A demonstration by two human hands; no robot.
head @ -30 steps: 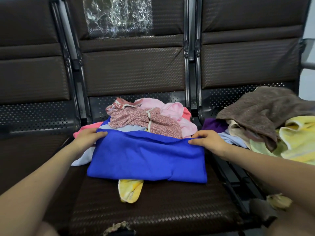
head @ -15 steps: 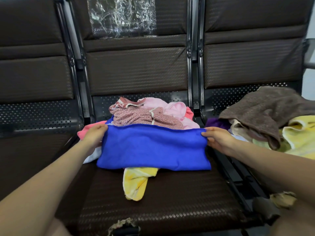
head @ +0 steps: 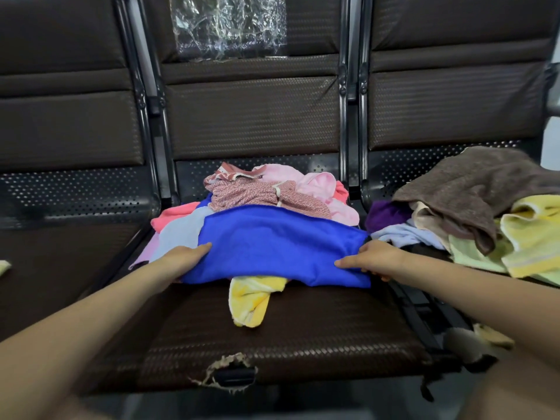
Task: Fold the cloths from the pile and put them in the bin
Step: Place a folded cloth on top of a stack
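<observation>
Mid-fold: the bright blue soft cloth (head: 281,247) is pinched at both side edges by the left hand (head: 185,259) and right hand (head: 369,259), atop the mixed cloth pile (head: 272,192) on the brown padded seat (head: 288,328). Probably one more fold is needed (no bin visible).

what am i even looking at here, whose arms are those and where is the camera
There is no machine here. The arms belong to a person wearing a wide-angle camera on the head, so you see what they see, looking forward and down; that bends the edges of the picture.

In front is a row of dark brown seats. On the middle seat lies a blue cloth. The left hand and the right hand each grip one end of it near its front edge. A yellow cloth sticks out from under it, and a heap of pink cloths lies behind.

On the seat to the right sits another pile of brown, yellow, green and purple cloths. No bin is visible in this view.
</observation>
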